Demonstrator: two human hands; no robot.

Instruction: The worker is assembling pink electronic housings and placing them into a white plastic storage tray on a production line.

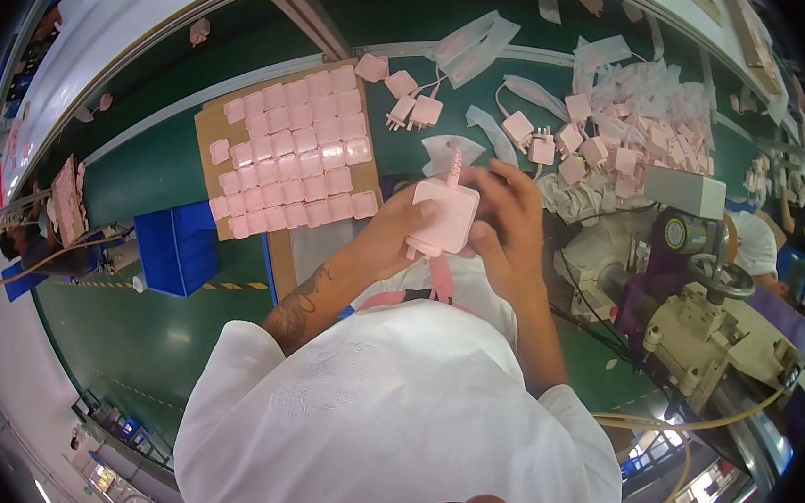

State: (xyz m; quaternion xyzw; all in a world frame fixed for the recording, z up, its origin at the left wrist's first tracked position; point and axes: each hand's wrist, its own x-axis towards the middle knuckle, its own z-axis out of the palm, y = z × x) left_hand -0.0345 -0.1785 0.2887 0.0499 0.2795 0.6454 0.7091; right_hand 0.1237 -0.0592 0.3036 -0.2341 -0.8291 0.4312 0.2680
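A pink square power adapter [445, 215] with a ribbed cable end at its top is held in front of my chest. My left hand [393, 230] is closed on its left side, the thumb lying across the front face. My right hand [510, 224] is at the right edge of the adapter, its bent fingers beside the cable end and its thumb apart from them. Some fingertips are hidden behind the adapter. Just beyond it lies a clear plastic bag [439, 150] on the bench. Pink plug prongs or a tab show at the adapter's lower edge.
To the left, a cardboard sheet [206, 127] bears rows of pink adapters [297, 149]. More adapters with cables [652, 139] in clear bags are heaped at the far right. A beige machine with a handwheel [720, 277] stands right. A blue bin [171, 247] is lower left.
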